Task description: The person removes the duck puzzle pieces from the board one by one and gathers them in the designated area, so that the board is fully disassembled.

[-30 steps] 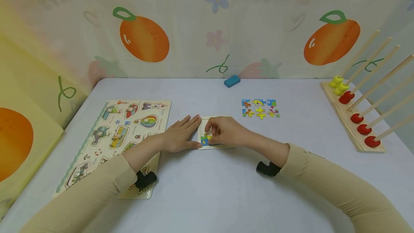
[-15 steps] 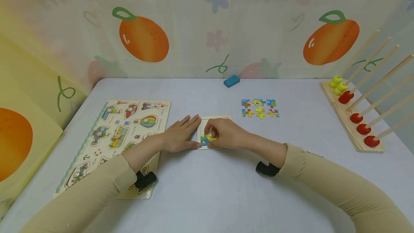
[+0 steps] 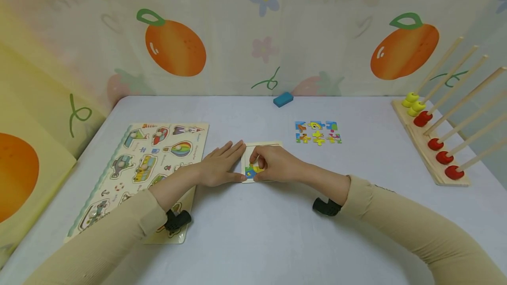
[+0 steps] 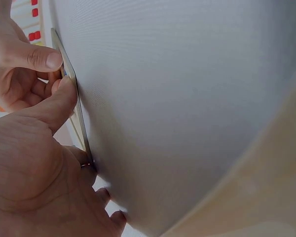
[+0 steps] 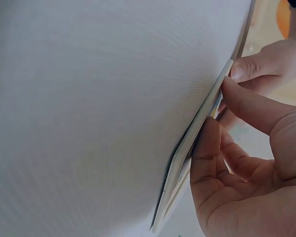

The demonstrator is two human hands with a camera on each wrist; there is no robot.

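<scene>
Playroom | peg puzzle board (image 3: 146, 162) | bead rack (image 3: 435, 140) | fruit-print backdrop (image 3: 253, 34)

Pale table (image 3: 277, 241) before fruit-printed curtain (image 3: 237, 25), soft light

Two hands (image 3: 222, 164); two puzzle boards (image 3: 150, 162); one blue block (image 3: 283, 99); six rods (image 3: 455, 82).
</scene>
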